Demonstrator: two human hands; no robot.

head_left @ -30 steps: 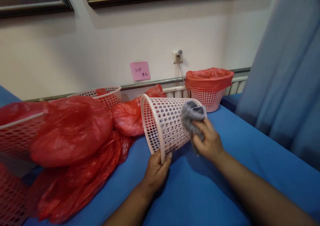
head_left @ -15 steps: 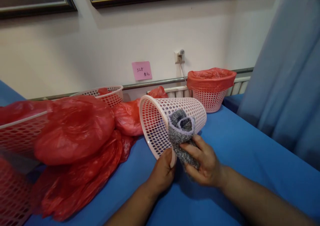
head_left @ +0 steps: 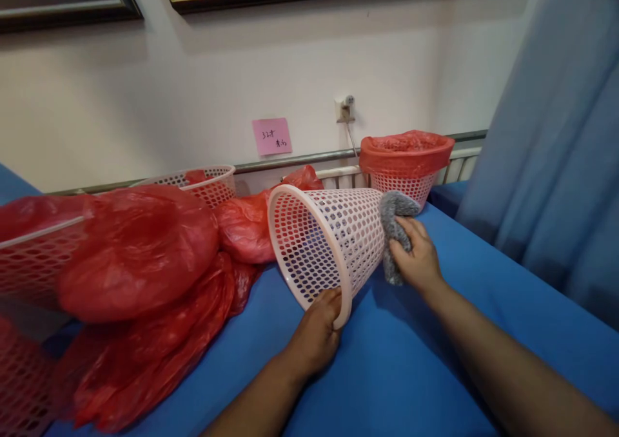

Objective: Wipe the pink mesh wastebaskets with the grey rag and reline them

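Note:
A pale pink perforated plastic basket [head_left: 324,237] lies on its side on the blue table [head_left: 435,359], its mouth facing left toward me. My left hand [head_left: 316,334] grips the lower rim of the basket. My right hand [head_left: 416,253] is closed on a grey cloth [head_left: 394,221] and presses it against the basket's base end, at the right.
Crumpled red plastic bags [head_left: 140,263] and more perforated baskets [head_left: 33,256] pile up at the left. A basket lined with a red bag [head_left: 405,166] stands upright at the back. A blue curtain [head_left: 556,134] hangs at the right. A pink note [head_left: 271,136] is stuck on the wall.
My right hand has carried the grey cloth from the basket's side near the rim up to its base end. The basket has turned slightly in my left hand.

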